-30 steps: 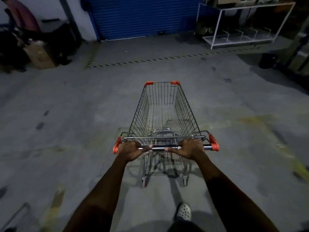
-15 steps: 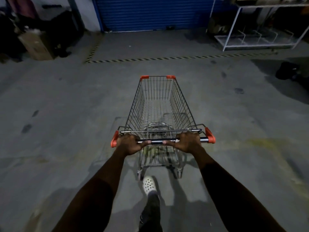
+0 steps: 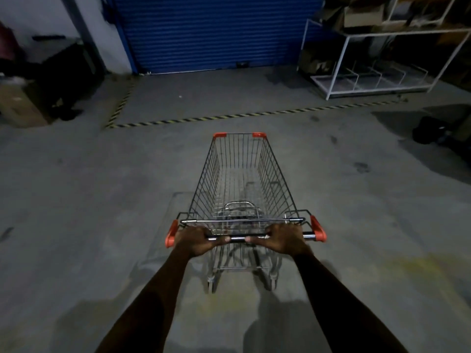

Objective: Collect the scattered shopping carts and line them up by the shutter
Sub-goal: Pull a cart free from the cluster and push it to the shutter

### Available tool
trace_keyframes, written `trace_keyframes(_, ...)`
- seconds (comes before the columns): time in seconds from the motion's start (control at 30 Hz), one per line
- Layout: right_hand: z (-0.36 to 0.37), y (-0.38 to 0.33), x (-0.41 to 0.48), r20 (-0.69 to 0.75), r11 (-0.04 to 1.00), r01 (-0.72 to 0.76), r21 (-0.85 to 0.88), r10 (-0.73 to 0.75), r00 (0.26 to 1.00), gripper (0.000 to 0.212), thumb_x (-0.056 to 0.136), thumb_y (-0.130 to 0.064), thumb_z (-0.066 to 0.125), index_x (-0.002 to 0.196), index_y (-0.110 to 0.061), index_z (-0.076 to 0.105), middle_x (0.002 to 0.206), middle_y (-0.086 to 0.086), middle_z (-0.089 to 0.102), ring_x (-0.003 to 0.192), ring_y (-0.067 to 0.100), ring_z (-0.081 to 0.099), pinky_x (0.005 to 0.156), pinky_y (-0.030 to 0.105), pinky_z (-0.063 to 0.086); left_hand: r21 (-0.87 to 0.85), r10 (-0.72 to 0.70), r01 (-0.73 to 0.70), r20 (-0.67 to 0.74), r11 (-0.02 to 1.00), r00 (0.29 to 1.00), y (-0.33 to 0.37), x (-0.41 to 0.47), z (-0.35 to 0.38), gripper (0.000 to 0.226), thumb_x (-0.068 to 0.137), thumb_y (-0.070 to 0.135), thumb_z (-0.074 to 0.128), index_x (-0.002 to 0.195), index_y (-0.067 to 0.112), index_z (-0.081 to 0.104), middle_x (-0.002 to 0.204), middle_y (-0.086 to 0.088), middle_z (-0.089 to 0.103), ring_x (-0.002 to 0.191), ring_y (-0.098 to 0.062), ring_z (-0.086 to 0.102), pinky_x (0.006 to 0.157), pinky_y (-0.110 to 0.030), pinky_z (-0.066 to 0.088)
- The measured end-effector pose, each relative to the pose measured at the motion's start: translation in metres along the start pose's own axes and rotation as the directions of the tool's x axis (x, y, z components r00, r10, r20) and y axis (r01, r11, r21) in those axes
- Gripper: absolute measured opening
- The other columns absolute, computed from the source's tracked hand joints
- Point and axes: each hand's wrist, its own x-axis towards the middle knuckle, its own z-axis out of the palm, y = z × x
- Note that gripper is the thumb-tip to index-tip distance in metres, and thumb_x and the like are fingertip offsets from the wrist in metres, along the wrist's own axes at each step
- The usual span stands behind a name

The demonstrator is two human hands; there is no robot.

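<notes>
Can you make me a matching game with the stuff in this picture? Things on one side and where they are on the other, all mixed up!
Things:
1. shopping cart
2. blue shutter
3. white rack
4. cardboard box

Places:
A. far left edge, on the floor
B. straight ahead at the back wall
C. in the middle, both hands on its handle
D. back right, beside the shutter

Pairs: 1-C, 2-B, 3-D, 4-A

The left hand and right hand both grip the cart's handle bar.
</notes>
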Motion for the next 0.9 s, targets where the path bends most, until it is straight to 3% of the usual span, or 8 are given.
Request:
trace_keyframes(0.1,-0.017,0.014,0.06,0.089,0.998,0.012,0.054,-0.017,0.996,0.11,0.063,-0.11,0.012,0.111,-0.034,0.076,0.096,-0.001,0.076,0.093,0.02,0.071,0.082,0.034,0.049,0.036,0.048,-0.048,-0.002,0.998,0.999,-0.004,0.065,-0.019,0.094,0.063,0.106,0.03,0.109,0.039,0.077,0.111,0.014,0.074,0.11,-0.012,0.066,0.082,-0.027,0.041)
trace_keyframes(0.23,-0.035,0.04,0.151,0.172,0.998,-0.023,0.061,0.013,0.985,0.123,0.054,-0.113,0.007,0.113,-0.028,0.074,0.118,0.004,0.074,0.113,0.028,0.067,0.102,0.046,0.048,0.09,0.065,-0.06,-0.049,0.994,0.997,-0.005,0.16,-0.044,0.098,0.06,0.109,0.024,0.111,0.042,0.075,0.112,0.013,0.074,0.111,-0.012,0.066,0.093,-0.031,0.046)
trace_keyframes(0.33,-0.051,0.064,0.219,0.138,0.998,-0.005,0.065,-0.004,0.99,0.118,0.058,-0.112,0.01,0.111,-0.028,0.074,0.115,0.003,0.074,0.113,0.027,0.067,0.101,0.043,0.048,0.052,0.052,-0.049,-0.067,0.997,0.996,-0.001,0.237,-0.064,0.105,0.054,0.112,0.018,0.109,0.044,0.075,0.108,0.014,0.075,0.108,-0.012,0.067,0.096,-0.033,0.048)
trace_keyframes(0.47,-0.085,0.099,0.302,-0.017,0.992,0.067,0.106,-0.066,0.998,0.085,0.083,-0.093,0.038,0.125,-0.027,0.073,0.117,0.005,0.076,0.115,0.023,0.068,0.098,0.034,0.049,0.064,0.032,-0.028,-0.061,0.998,0.998,0.012,0.338,-0.095,0.11,0.054,0.112,0.014,0.114,0.042,0.073,0.116,0.011,0.073,0.117,-0.018,0.064,0.105,-0.04,0.044)
trace_keyframes(0.6,-0.091,0.135,0.392,0.014,0.998,0.035,0.05,-0.036,0.999,0.105,0.071,-0.105,0.023,0.109,-0.023,0.075,0.108,0.006,0.076,0.105,0.024,0.07,0.096,0.038,0.05,0.066,0.029,-0.022,-0.101,0.998,0.994,0.021,0.422,-0.12,0.107,0.056,0.111,0.016,0.108,0.04,0.075,0.112,0.013,0.074,0.115,-0.014,0.064,0.109,-0.038,0.041)
trace_keyframes(0.67,-0.093,0.156,0.445,0.081,0.999,0.023,0.042,-0.026,0.996,0.118,0.061,-0.111,0.009,0.103,-0.022,0.075,0.11,0.006,0.075,0.107,0.026,0.069,0.098,0.042,0.048,0.068,0.031,-0.02,-0.156,0.997,0.987,0.027,0.47,-0.132,0.106,0.055,0.112,0.014,0.104,0.043,0.077,0.103,0.014,0.076,0.109,-0.01,0.066,0.107,-0.037,0.044)
trace_keyframes(0.8,-0.1,0.194,0.536,0.188,0.999,-0.013,0.052,0.003,0.982,0.133,0.051,-0.114,0.003,0.119,-0.023,0.072,0.127,0.008,0.07,0.118,0.031,0.064,0.104,0.049,0.045,0.149,0.083,-0.045,-0.256,0.988,0.963,0.036,0.553,-0.154,0.105,0.059,0.11,0.011,0.098,0.041,0.079,0.09,0.013,0.076,0.098,-0.007,0.068,0.093,-0.027,0.049)
trace_keyframes(0.9,-0.101,0.222,0.605,0.131,1.0,0.008,0.025,-0.012,0.991,0.13,0.051,-0.113,0.002,0.11,-0.023,0.075,0.114,0.007,0.074,0.108,0.029,0.067,0.097,0.044,0.05,0.124,0.103,-0.071,-0.276,0.99,0.956,0.042,0.621,-0.171,0.098,0.064,0.108,0.02,0.09,0.035,0.081,0.078,0.011,0.074,0.083,-0.003,0.069,0.077,-0.022,0.048)
